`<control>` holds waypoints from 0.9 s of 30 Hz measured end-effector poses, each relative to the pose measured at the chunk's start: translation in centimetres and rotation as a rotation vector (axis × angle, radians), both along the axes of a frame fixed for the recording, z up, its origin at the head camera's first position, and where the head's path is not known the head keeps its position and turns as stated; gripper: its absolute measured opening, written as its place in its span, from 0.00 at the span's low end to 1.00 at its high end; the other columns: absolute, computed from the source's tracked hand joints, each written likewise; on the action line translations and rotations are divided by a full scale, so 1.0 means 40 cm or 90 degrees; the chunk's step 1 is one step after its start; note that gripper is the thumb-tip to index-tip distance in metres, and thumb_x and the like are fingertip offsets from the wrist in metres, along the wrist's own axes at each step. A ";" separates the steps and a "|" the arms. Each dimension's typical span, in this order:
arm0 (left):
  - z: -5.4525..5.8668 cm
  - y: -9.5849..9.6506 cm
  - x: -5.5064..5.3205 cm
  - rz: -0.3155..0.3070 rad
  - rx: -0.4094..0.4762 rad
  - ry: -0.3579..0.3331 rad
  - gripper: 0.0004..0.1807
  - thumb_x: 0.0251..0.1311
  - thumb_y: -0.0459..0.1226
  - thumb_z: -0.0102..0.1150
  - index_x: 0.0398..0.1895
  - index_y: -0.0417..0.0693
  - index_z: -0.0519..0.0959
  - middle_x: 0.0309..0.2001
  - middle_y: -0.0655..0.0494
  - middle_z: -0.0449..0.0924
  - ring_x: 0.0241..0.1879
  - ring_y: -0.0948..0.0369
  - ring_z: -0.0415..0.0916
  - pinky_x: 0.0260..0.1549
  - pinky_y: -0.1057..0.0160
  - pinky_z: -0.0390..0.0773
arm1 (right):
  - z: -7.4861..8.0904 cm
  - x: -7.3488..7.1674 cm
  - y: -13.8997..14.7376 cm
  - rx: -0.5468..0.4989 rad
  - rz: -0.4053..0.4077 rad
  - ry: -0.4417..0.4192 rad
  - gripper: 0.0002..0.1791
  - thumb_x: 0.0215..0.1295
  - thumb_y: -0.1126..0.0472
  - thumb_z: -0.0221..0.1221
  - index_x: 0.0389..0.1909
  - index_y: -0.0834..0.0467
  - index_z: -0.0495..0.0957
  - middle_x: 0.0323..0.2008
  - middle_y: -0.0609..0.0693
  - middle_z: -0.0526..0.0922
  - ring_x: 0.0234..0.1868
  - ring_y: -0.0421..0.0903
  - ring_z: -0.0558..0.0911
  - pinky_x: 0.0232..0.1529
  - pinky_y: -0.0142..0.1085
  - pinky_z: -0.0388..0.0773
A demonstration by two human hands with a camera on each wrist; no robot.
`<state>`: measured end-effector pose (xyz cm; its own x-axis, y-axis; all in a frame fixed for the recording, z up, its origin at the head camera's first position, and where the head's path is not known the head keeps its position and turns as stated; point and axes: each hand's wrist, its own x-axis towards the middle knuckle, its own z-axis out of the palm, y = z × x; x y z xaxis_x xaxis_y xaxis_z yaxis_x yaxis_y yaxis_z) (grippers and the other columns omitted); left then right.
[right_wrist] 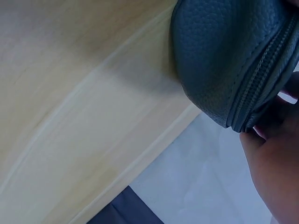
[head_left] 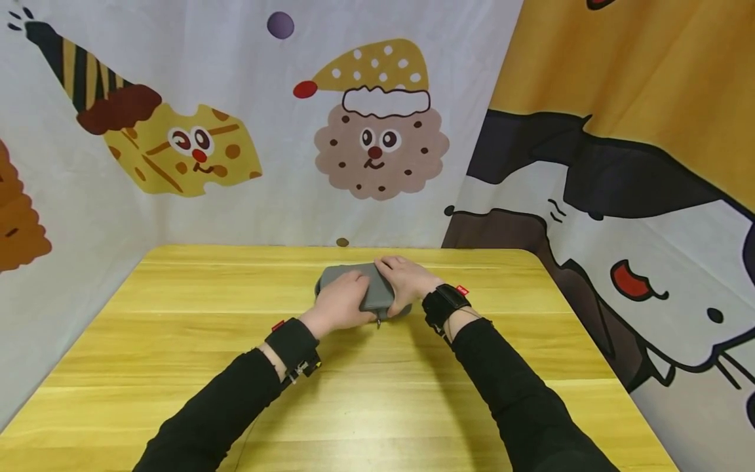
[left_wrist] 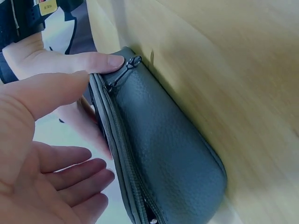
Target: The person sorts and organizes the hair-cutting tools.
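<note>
A grey pebbled zip pouch is on the table near its far edge. My right hand grips the pouch's right end, thumb on the near face and fingers over the far side. Close by the thumb, a dark zipper pull hangs from the end of the zip. My left hand is at the zip side, its fingers loosely extended and apart from the pouch; the thumb tip meets the zip edge near the right thumb. Farther along, the zip shows a narrow dark gap. The right wrist view shows the pouch's rounded end.
The wooden table extends in front of the pouch and to both sides. Behind it hangs a pale curtain with cartoon prints, and another printed cloth covers the right side. Both wrists wear black bands.
</note>
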<state>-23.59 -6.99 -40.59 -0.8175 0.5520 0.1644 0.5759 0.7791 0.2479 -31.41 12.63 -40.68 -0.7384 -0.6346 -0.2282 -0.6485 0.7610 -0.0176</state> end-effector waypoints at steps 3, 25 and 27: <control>-0.003 -0.010 0.002 0.010 0.006 0.001 0.38 0.55 0.47 0.73 0.62 0.33 0.72 0.58 0.38 0.73 0.57 0.45 0.73 0.54 0.51 0.77 | -0.005 0.003 0.002 -0.015 -0.005 0.011 0.68 0.45 0.37 0.74 0.78 0.61 0.45 0.74 0.59 0.55 0.73 0.56 0.57 0.71 0.46 0.60; -0.016 -0.021 0.017 0.093 0.095 0.016 0.12 0.57 0.40 0.71 0.33 0.42 0.80 0.28 0.51 0.75 0.27 0.56 0.72 0.26 0.59 0.71 | -0.028 0.043 -0.014 -0.016 -0.155 0.083 0.70 0.42 0.29 0.70 0.75 0.68 0.51 0.67 0.66 0.65 0.65 0.62 0.66 0.66 0.48 0.67; -0.019 -0.016 0.018 0.107 0.116 -0.018 0.11 0.58 0.38 0.70 0.26 0.46 0.77 0.22 0.54 0.72 0.22 0.58 0.69 0.23 0.61 0.67 | -0.026 0.044 -0.016 -0.016 -0.165 0.083 0.70 0.43 0.29 0.71 0.75 0.68 0.50 0.67 0.66 0.64 0.65 0.62 0.66 0.65 0.48 0.67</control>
